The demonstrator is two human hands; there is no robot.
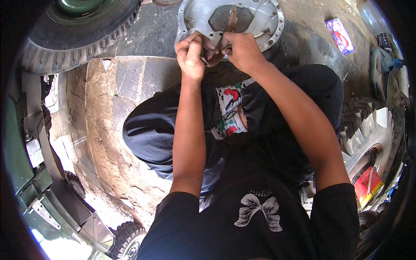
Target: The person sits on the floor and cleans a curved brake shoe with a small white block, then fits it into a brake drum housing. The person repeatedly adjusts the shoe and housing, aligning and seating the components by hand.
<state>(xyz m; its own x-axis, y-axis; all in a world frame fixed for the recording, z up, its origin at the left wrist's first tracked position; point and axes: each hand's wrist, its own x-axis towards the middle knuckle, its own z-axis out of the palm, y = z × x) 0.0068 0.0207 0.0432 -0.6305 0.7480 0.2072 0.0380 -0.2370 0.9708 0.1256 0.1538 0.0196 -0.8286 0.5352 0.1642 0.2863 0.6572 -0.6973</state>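
A round silver-grey metal housing (265, 16), bolt holes around its rim, faces upward; across the housing's dark, angular central opening reaches a narrow rust-brown strip (233, 21).

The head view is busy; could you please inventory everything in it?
Housing: 1, silver, top centre
Strip: 1, brown, over the housing
Big tyre: 1, black, top left
Small wheels: 2, dark-tyred, lower left
Lugged tyre: 1, grey, right
Panels: several, green, left edge
Pack: 1, purple-white, upper right
Container: 1, clear, top right
Blue item: 1, blue, far right
Red item: 1, red-yellow, by lugged tyre
Floor: 1, grey-brown, throughout
Patterned cloth: 1 or more, white-red, centre
Shirt: 1, black, bottom centre
Trousers: 1 pair, black, centre
Arms: 2, bare, centre
Left hand: 1, bare, at housing
Right hand: 1, bare, at housing
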